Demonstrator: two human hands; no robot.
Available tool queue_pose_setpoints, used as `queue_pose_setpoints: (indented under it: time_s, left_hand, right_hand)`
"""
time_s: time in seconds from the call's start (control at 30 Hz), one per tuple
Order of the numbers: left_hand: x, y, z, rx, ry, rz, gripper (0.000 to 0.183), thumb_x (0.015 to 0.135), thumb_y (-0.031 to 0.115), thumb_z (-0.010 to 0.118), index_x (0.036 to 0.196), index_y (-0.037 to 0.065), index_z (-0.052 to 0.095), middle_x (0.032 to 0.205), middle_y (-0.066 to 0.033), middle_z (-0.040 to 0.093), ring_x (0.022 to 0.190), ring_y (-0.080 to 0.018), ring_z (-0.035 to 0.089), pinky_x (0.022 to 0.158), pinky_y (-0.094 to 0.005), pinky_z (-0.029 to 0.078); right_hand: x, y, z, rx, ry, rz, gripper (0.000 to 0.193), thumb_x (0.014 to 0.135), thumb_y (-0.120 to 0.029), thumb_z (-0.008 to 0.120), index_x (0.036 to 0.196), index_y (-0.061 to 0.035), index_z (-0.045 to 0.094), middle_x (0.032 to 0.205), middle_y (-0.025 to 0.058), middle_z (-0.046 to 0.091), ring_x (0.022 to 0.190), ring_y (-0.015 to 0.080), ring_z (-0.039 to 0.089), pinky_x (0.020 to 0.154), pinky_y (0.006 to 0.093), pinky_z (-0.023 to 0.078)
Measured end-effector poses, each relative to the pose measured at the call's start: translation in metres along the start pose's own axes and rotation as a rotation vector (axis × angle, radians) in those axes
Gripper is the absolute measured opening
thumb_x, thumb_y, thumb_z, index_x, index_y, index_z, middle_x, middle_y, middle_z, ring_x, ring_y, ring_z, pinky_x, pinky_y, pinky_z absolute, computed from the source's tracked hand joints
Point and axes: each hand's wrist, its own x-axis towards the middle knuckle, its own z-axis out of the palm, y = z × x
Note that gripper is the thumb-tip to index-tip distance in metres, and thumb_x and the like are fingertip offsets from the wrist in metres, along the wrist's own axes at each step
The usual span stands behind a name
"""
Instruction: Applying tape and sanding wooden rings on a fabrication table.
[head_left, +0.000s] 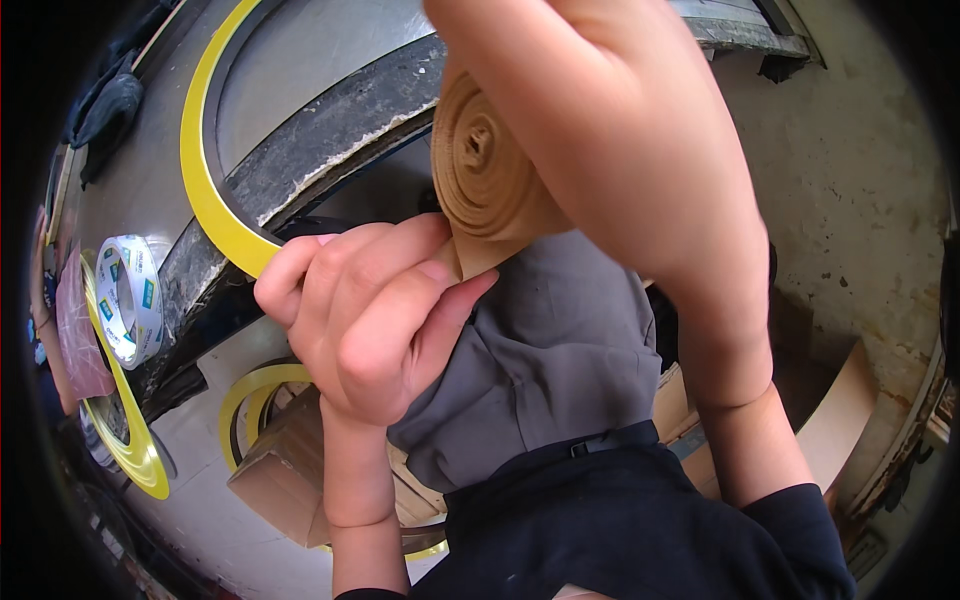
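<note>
My left hand (375, 310) is closed, thumb and fingers pinching the loose end of a tan strip wound into a coiled roll (487, 160). The roll's spiral end faces left, and its material, cloth or paper, is unclear. A large yellow-edged ring (212, 215) curves down from the bench and passes behind the outer fingers of my left hand. Over the roll's right side reaches my right hand (610, 130), close to the camera. Its fingers run out of the picture at the top, so their grip is hidden.
A metal-topped bench (330, 65) with a worn dark edge runs across the upper left. On it are a white printed tape roll (130, 300) and another yellow ring (135, 445). A cardboard box (285, 465) stands below, with more yellow rings (240, 400) beside it. A stained wall (840, 190) rises at right.
</note>
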Motion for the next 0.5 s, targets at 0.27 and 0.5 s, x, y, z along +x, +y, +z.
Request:
queue_pose_setpoints:
  time_s: [0.27,0.5]
  left_hand:
    - [-0.063,0.021,0.016,-0.324,0.027,-0.269,0.020,0.092,0.027,0.064,0.104,0.011,0.060,0.100,-0.0015,0.069,0.080,-0.0189,0.062,0.077,-0.0330,0.047]
    - [-0.024,0.003,0.077,-2.537,0.356,-0.932,0.037,0.106,0.028,0.048,0.137,0.007,0.054,0.137,-0.0053,0.057,0.129,-0.0201,0.052,0.107,-0.0391,0.042]
  right_hand:
    - [0.008,0.015,0.000,-0.049,0.022,-0.005,0.006,0.084,-0.005,0.067,0.080,-0.0017,0.065,0.075,0.0079,0.067,0.056,0.0152,0.058,0.052,0.0263,0.044]
    - [0.024,0.004,0.022,-0.098,0.045,-0.021,0.007,0.086,-0.004,0.067,0.079,-0.0021,0.064,0.074,0.0074,0.066,0.054,0.0143,0.057,0.051,0.0257,0.043]
